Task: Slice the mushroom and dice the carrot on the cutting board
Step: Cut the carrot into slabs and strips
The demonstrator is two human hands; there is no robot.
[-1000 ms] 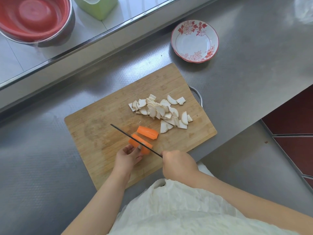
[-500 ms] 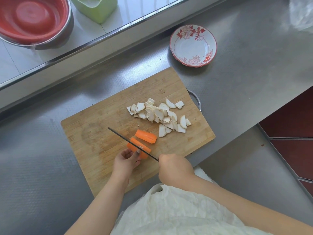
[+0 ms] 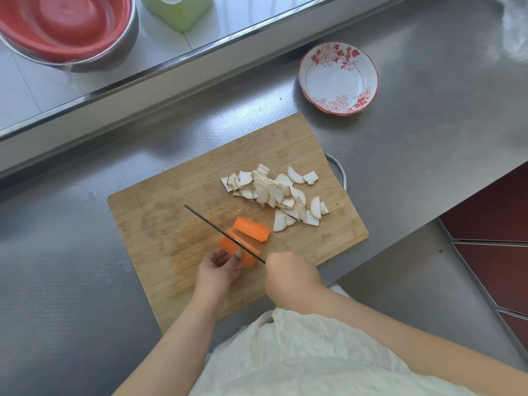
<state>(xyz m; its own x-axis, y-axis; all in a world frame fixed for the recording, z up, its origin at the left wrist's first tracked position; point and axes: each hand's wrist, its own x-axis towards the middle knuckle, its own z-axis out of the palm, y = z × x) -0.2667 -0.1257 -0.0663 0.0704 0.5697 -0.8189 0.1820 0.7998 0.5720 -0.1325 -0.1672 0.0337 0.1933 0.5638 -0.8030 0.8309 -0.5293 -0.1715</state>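
Left hand [image 3: 221, 267] pinches the near carrot piece [image 3: 232, 247] on the cutting board [image 3: 160, 224], fingers curled against it. Knife [image 3: 220, 231] lies edge-down across that piece, its handle gripped by the right hand [image 3: 291, 277]. Another carrot piece [image 3: 253, 228] sits just beyond the blade, mushroom slices [image 3: 274, 192] farther right on the board.

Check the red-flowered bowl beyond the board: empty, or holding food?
Empty. The red-flowered bowl shows only its bare white inside; the mushroom slices and carrot pieces all lie on the cutting board.
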